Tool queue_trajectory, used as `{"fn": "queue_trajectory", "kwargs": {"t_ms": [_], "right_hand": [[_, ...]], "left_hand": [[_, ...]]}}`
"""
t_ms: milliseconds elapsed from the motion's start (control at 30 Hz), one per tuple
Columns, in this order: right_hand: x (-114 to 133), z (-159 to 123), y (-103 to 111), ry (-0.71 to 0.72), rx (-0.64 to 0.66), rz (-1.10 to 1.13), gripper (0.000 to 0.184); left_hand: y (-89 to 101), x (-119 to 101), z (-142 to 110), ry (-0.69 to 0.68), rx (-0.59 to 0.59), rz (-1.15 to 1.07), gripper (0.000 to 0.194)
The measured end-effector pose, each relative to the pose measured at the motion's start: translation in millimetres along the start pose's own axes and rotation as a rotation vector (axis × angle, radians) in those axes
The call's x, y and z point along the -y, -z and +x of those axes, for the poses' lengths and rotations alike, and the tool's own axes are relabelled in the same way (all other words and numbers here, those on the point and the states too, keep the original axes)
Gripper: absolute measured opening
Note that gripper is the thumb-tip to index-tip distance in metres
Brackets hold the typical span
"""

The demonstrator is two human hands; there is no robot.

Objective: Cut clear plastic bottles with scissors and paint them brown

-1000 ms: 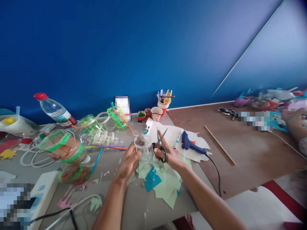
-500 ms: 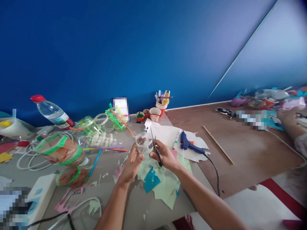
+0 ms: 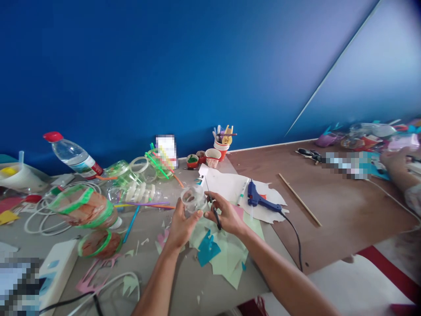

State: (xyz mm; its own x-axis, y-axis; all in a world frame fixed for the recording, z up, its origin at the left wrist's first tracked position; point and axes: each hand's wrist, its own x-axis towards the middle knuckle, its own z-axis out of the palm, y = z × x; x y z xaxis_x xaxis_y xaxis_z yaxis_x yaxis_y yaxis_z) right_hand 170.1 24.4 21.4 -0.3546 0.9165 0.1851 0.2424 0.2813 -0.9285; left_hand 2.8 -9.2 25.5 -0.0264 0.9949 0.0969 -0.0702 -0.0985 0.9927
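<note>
A clear plastic cup (image 3: 193, 197), open at the top, is gripped by my left hand (image 3: 183, 223), with the thumb along its near side. My right hand (image 3: 226, 213) has its fingers round a pair of black-handled scissors (image 3: 215, 215), whose blades point up and away beside the cup's right side. I cannot tell whether the blades touch the plastic. Below both hands lie pale green paper sheets (image 3: 226, 259) and a torn blue paper piece (image 3: 208, 249).
Right of my hands, a blue glue gun (image 3: 259, 197) rests on white paper (image 3: 223, 180), near a wooden stick (image 3: 299, 199). Cut plastic bottles (image 3: 138, 186), straws (image 3: 131, 224) and a water bottle (image 3: 77, 158) stand left. Another person's hand (image 3: 399, 166) is at far right.
The cup has shifted slightly left and tilted in my left hand. The scissors have moved slightly left, their blades now looking closer together.
</note>
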Motion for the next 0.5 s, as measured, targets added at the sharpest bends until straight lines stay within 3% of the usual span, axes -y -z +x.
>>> {"fn": "queue_trajectory", "kwargs": {"t_ms": [267,500], "right_hand": [[6.8,0.8,8.4,-0.08,-0.032,0.022,0.058],[11.8,-1.3,10.9,-0.102,0.016,-0.143,0.049]], "left_hand": [[0.7,2.8,1.8,0.009,-0.079,-0.022,0.05],[3.0,4.1,2.5,-0.025,-0.131,0.067,0.059]]}}
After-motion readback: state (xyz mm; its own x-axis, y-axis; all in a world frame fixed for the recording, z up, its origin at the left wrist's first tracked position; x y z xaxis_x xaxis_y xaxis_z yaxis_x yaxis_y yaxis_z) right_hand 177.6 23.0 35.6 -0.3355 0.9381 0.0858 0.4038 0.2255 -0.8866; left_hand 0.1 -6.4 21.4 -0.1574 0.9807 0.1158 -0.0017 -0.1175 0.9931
